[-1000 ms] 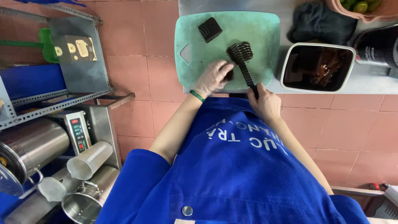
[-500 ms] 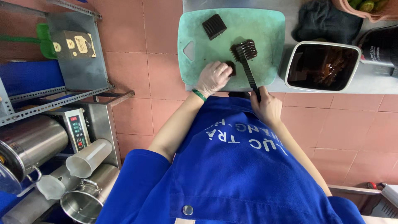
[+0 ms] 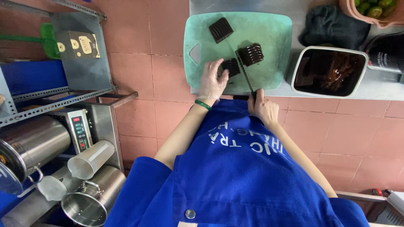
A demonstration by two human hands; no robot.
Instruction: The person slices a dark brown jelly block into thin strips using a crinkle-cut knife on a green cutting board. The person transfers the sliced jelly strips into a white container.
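Left hand (image 3: pixel 212 80), in a clear glove, fingers spread flat on a small dark ridged jelly block (image 3: pixel 230 67) at centre of the pale green plastic cutting board (image 3: pixel 269 33); right hand (image 3: pixel 263 107) clamped on a long thin knife (image 3: pixel 244 71), blade between that block and a sliced dark jelly stack (image 3: pixel 251 54) at 2 o'clock; third dark square block (image 3: pixel 220 29) at 11 o'clock; white rectangular tub of dark liquid (image 3: pixel 328 71) at 3 o'clock, off the board.

cutting board (image 3: pixel 269 33): matt green plastic, under the fingertips
dark block (image 3: pixel 230 66): glossy, ridged, jelly-like, at the left hand (image 3: pixel 211 82) fingertips
left hand: thin clear glove, probably plastic
knife (image 3: pixel 244 73): dull metal blade beyond the right hand (image 3: pixel 263 107)
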